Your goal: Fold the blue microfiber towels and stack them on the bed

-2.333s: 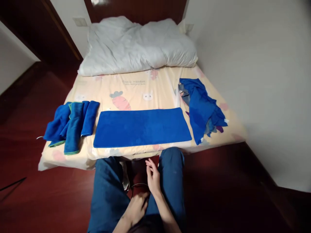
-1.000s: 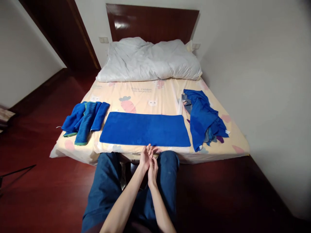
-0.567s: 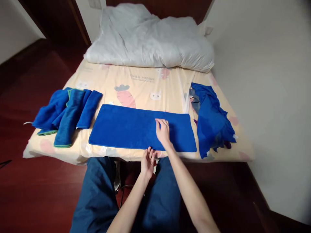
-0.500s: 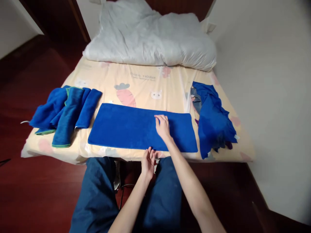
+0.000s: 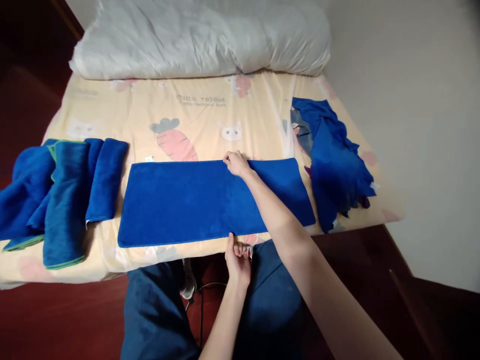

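Note:
A blue towel [image 5: 180, 200] lies flat and smooth across the bed, its long sides running left to right. My right hand [image 5: 236, 163] is at its far edge, right of the middle, with the fingers pinched on that edge. At the near edge my left hand [image 5: 238, 255] is palm up with curled fingers, one fingertip touching the edge; whether it grips the cloth is hard to tell.
Rolled or folded blue towels [image 5: 107, 180] and a green-edged teal one [image 5: 65, 205] lie at the left. A crumpled blue cloth pile [image 5: 335, 160] is at the right. A pale quilt [image 5: 202, 40] covers the bed's [image 5: 202, 125] far end.
My right hand has moved from above the towel's middle to its far edge and closed there. My left hand stays by the near edge. The view has shifted closer to the bed.

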### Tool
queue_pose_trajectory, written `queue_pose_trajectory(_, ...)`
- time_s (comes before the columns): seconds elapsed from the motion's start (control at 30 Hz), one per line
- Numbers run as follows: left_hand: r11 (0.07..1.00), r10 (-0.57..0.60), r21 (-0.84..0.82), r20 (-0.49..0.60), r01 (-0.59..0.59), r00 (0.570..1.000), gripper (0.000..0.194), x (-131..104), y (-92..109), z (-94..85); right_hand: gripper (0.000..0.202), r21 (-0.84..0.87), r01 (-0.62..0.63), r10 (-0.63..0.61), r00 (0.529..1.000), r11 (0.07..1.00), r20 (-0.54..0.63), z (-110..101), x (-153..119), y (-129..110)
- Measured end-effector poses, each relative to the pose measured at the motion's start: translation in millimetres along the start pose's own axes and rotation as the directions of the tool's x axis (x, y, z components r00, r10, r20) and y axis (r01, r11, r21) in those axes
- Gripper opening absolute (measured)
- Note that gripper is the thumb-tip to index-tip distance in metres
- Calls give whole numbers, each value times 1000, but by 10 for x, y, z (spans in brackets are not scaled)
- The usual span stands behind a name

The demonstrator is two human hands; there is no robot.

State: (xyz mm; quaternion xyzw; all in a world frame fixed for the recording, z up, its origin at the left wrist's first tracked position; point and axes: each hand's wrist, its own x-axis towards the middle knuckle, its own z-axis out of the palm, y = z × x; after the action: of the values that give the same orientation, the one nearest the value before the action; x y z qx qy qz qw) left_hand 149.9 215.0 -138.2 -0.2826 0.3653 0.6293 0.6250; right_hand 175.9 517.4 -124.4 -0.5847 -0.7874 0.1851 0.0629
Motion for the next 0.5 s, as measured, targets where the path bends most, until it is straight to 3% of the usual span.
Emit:
queue_pose_trajectory(0.27,999,27,46,22,-28,999,56,-107,15,-74,19,334,4,52,986,943,-157,-103,35,-4)
queue_pose_trajectory(0.4,981,105,155,89,-118,990,59,-237,48,-35,16,497,88,41,970,863,-242,-186,60,18)
queue_pose_trajectory(0.5,932,220,260,152,-253,964,59,-459,170,78,12,576,154,42,949,803,-312,-441,15,-17)
